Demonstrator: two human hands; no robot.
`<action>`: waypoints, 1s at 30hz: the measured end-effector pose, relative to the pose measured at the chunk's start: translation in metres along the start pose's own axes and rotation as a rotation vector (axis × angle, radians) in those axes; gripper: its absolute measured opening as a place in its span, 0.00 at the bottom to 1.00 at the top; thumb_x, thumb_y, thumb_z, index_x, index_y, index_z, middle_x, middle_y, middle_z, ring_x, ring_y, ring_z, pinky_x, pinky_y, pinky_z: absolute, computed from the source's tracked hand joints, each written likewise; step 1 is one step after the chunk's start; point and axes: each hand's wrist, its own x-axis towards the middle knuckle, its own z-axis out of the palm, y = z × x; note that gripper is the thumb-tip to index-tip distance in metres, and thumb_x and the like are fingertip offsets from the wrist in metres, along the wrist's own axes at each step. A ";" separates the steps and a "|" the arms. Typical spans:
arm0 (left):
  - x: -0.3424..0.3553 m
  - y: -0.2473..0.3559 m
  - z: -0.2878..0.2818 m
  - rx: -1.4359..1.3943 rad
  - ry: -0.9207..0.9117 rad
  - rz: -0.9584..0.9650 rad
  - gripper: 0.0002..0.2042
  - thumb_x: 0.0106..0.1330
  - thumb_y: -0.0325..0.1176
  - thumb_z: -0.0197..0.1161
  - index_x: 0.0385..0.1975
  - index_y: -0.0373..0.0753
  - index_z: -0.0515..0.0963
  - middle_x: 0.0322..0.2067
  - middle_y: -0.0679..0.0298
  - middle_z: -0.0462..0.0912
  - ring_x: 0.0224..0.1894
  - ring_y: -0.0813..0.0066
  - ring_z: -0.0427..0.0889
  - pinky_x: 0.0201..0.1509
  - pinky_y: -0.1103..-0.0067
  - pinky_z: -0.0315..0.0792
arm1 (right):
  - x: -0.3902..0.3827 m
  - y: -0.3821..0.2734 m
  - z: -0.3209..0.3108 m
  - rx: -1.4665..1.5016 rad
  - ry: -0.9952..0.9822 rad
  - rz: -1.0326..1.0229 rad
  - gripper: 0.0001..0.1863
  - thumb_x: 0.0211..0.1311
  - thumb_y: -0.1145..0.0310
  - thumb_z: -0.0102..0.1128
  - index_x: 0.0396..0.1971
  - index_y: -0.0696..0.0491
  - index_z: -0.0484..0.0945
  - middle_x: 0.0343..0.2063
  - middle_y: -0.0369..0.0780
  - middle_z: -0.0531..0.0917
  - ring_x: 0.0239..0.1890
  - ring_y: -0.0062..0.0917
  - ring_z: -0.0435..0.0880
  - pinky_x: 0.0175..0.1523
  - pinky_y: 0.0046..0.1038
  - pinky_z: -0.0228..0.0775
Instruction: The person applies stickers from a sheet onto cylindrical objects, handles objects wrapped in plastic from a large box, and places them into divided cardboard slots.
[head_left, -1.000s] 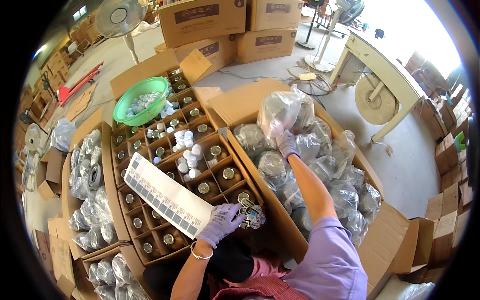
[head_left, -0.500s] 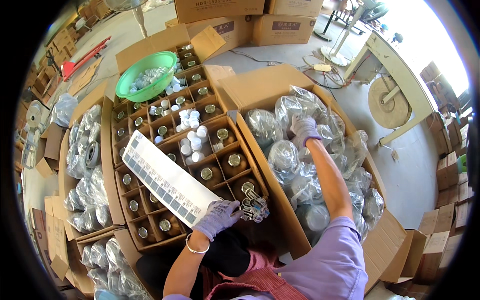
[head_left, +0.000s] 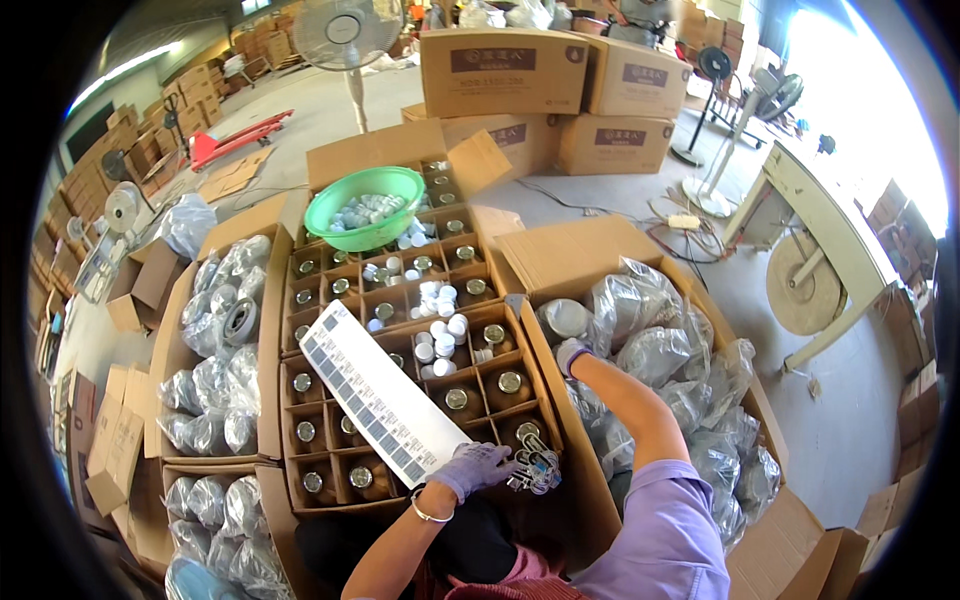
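From my remote seat I see the left hand point(head_left: 470, 472), in a thin lavender-grey knitted glove, palm down at the near end of a long white paper sheet with printed dark squares point(head_left: 385, 395). Its forearm rises from the lower edge, a white bracelet point(head_left: 430, 517) at the wrist; the fingers stretch rightward to a bunch of shiny bent-wire clasps point(head_left: 537, 470), but I cannot tell whether they grip it.

The right hand point(head_left: 570, 355), gloved alike, reaches forward at the end of an extended bare forearm below a lilac sleeve point(head_left: 655, 530). Its fingers are hidden, so I cannot tell whether they hold anything. It is just inside an open brown cardboard box point(head_left: 575, 250), among round items in clear plastic bags point(head_left: 655, 352).

The sheet slants across a divided brown carton point(head_left: 530, 380) of metal-topped jars point(head_left: 510, 382), near loose white cylindrical caps point(head_left: 440, 345). Farther out, I see a translucent green plastic basin point(head_left: 365, 240) of small pale pieces, then stacked closed cartons point(head_left: 510, 95) and a white standing fan point(head_left: 345, 35).
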 end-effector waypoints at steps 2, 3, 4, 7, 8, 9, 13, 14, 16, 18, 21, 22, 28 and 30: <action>-0.001 0.001 -0.001 -0.022 -0.014 -0.024 0.25 0.69 0.54 0.49 0.52 0.38 0.73 0.45 0.47 0.81 0.50 0.46 0.78 0.54 0.61 0.71 | 0.000 -0.001 -0.006 -0.069 -0.045 0.033 0.16 0.61 0.63 0.56 0.47 0.45 0.85 0.47 0.35 0.85 0.48 0.29 0.85 0.44 0.36 0.77; -0.002 0.001 -0.002 -0.023 -0.010 -0.029 0.25 0.69 0.54 0.48 0.52 0.38 0.73 0.45 0.47 0.81 0.50 0.46 0.78 0.54 0.61 0.71 | 0.000 0.002 -0.010 -0.078 -0.135 -0.004 0.16 0.61 0.64 0.54 0.46 0.46 0.85 0.49 0.36 0.85 0.49 0.28 0.85 0.44 0.35 0.77; -0.003 0.001 -0.001 -0.026 -0.003 -0.031 0.25 0.69 0.54 0.48 0.52 0.38 0.73 0.45 0.47 0.81 0.50 0.46 0.78 0.54 0.61 0.71 | 0.000 0.005 -0.013 -0.102 -0.145 -0.001 0.17 0.61 0.63 0.54 0.47 0.46 0.84 0.47 0.37 0.85 0.48 0.29 0.85 0.43 0.36 0.77; -0.008 -0.004 0.000 -0.032 -0.014 -0.078 0.27 0.69 0.55 0.47 0.55 0.39 0.73 0.48 0.48 0.81 0.52 0.48 0.78 0.57 0.62 0.70 | 0.004 0.027 -0.020 -0.140 0.068 0.005 0.17 0.62 0.63 0.52 0.48 0.47 0.83 0.43 0.40 0.86 0.45 0.32 0.85 0.42 0.38 0.77; -0.010 -0.008 0.000 -0.039 -0.012 -0.090 0.27 0.69 0.55 0.47 0.56 0.39 0.73 0.49 0.48 0.80 0.53 0.48 0.78 0.58 0.63 0.70 | 0.004 0.035 -0.019 -0.144 0.169 0.016 0.17 0.62 0.63 0.52 0.47 0.47 0.83 0.42 0.41 0.86 0.44 0.33 0.86 0.42 0.38 0.77; -0.014 -0.012 0.001 -0.039 -0.039 -0.110 0.28 0.69 0.55 0.47 0.57 0.39 0.73 0.50 0.48 0.80 0.54 0.49 0.78 0.59 0.63 0.69 | 0.001 0.040 -0.019 -0.139 0.266 0.024 0.17 0.62 0.63 0.51 0.47 0.48 0.83 0.41 0.42 0.86 0.43 0.34 0.86 0.42 0.39 0.77; -0.021 -0.030 0.006 -0.069 0.040 -0.108 0.28 0.69 0.56 0.48 0.56 0.39 0.74 0.53 0.51 0.78 0.57 0.52 0.76 0.61 0.65 0.69 | -0.043 0.054 -0.038 -0.038 0.354 -0.008 0.16 0.64 0.66 0.44 0.44 0.52 0.80 0.32 0.48 0.86 0.37 0.39 0.86 0.39 0.45 0.74; -0.021 -0.033 0.007 -0.120 0.124 -0.056 0.27 0.68 0.56 0.48 0.51 0.38 0.76 0.49 0.49 0.80 0.53 0.50 0.78 0.57 0.64 0.70 | -0.061 0.056 -0.053 0.125 0.351 -0.002 0.16 0.62 0.67 0.45 0.44 0.53 0.79 0.31 0.47 0.86 0.36 0.39 0.85 0.40 0.46 0.73; -0.018 -0.036 0.009 -0.211 0.194 -0.042 0.24 0.67 0.54 0.50 0.45 0.37 0.78 0.43 0.47 0.82 0.48 0.47 0.80 0.53 0.62 0.72 | -0.107 0.067 -0.100 0.032 0.466 0.043 0.17 0.58 0.63 0.51 0.46 0.51 0.76 0.28 0.46 0.85 0.35 0.40 0.85 0.39 0.40 0.76; -0.012 -0.034 0.005 -0.333 0.311 -0.020 0.22 0.68 0.50 0.52 0.45 0.37 0.78 0.41 0.48 0.83 0.46 0.47 0.80 0.51 0.63 0.73 | -0.156 0.086 -0.166 0.167 0.358 0.157 0.18 0.54 0.64 0.60 0.47 0.46 0.77 0.34 0.46 0.85 0.37 0.39 0.86 0.40 0.41 0.78; -0.003 -0.026 -0.008 -0.736 0.526 -0.030 0.23 0.68 0.50 0.56 0.48 0.34 0.78 0.39 0.57 0.84 0.41 0.68 0.83 0.47 0.74 0.74 | -0.245 0.082 -0.241 0.267 0.665 0.277 0.12 0.55 0.67 0.60 0.41 0.50 0.77 0.33 0.47 0.84 0.32 0.39 0.86 0.26 0.39 0.78; 0.002 -0.023 -0.014 -0.953 0.592 0.022 0.22 0.69 0.49 0.57 0.48 0.34 0.78 0.37 0.59 0.83 0.41 0.70 0.81 0.47 0.76 0.74 | -0.271 0.076 -0.262 0.319 0.690 0.285 0.15 0.57 0.65 0.62 0.45 0.49 0.76 0.35 0.49 0.82 0.34 0.42 0.85 0.34 0.40 0.78; 0.010 -0.023 -0.038 -1.604 0.299 0.553 0.23 0.66 0.49 0.61 0.54 0.40 0.73 0.50 0.61 0.78 0.51 0.65 0.77 0.60 0.63 0.71 | -0.363 -0.033 -0.311 0.825 1.169 0.023 0.09 0.58 0.68 0.62 0.38 0.51 0.79 0.33 0.48 0.77 0.34 0.43 0.80 0.37 0.40 0.73; 0.002 -0.030 -0.040 -1.325 0.751 0.365 0.25 0.68 0.55 0.54 0.56 0.43 0.73 0.54 0.60 0.77 0.56 0.63 0.74 0.65 0.61 0.65 | -0.377 -0.073 -0.301 0.725 1.164 -0.034 0.07 0.54 0.74 0.63 0.34 0.52 0.79 0.33 0.47 0.76 0.34 0.43 0.79 0.36 0.40 0.73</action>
